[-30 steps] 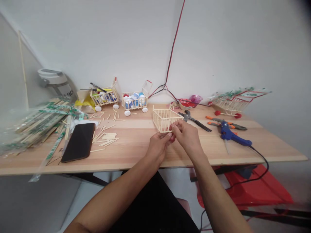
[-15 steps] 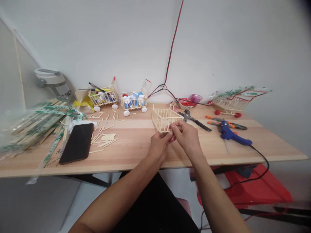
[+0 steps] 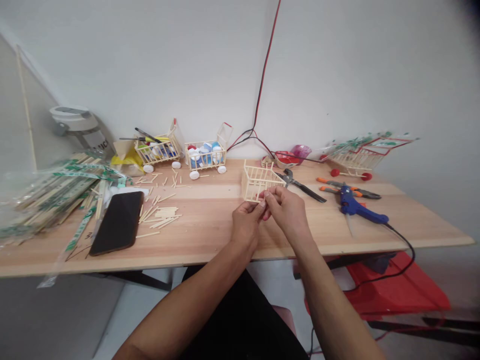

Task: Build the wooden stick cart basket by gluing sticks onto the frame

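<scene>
Below the tabletop: a red plastic stool [image 3: 393,285] sits at the lower right of the frame, with a black cable [image 3: 407,252] looping down beside it.

Left hand: the left hand [image 3: 246,226] comes up from the lower middle, its fingers curled closed and pinching the near corner of the stick frame.

Right hand: the right hand [image 3: 287,210] is just beside it, fingers bent and closed on that same corner; from here I cannot tell whether a separate stick sits between the fingertips.

Stick frame: an open, box-shaped stick frame [image 3: 262,182] is held up at the centre, tilted, with its far edge just above the wooden tabletop [image 3: 202,237].

Left of the hands: a black phone [image 3: 117,223] lies flat beside loose cut sticks [image 3: 160,216], with a plastic bag of sticks [image 3: 52,200] at the far left.

Right of the hands: metal cutters [image 3: 303,190] lie nearest the frame, then orange-handled pliers [image 3: 337,184] and a blue glue gun [image 3: 354,206].

Back edge: two wheeled stick carts [image 3: 157,152] [image 3: 205,157] stand at upper centre-left, a red bowl [image 3: 285,158] and pink cup [image 3: 301,151] at centre, and a third cart [image 3: 356,161] at the right.
</scene>
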A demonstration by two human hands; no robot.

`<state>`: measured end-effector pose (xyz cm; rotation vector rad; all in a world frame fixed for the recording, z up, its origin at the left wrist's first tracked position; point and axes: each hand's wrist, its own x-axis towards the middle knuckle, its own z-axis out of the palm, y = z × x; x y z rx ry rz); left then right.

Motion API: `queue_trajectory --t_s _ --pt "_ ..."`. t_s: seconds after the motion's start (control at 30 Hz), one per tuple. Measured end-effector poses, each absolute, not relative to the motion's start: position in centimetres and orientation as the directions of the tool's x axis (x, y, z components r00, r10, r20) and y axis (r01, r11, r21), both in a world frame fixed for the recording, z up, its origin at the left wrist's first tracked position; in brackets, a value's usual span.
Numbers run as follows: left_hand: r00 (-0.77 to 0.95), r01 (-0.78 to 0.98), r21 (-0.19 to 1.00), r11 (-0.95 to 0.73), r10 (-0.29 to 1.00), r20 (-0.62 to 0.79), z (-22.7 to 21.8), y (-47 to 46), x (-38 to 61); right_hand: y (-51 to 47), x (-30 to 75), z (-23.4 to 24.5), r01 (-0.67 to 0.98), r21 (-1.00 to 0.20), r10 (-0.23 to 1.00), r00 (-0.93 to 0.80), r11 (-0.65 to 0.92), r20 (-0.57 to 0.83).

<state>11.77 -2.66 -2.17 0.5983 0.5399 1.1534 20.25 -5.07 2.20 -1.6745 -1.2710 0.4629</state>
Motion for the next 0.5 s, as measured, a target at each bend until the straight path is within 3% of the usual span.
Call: queue_trajectory --t_s 0.5 --pt "0.317 -0.67 0.678 0.303 0.942 -0.107 -1.63 -2.8 11.91 -4.93 20.74 1.49 0.472 -0.88 0.882 0.391 0.052 0.262"
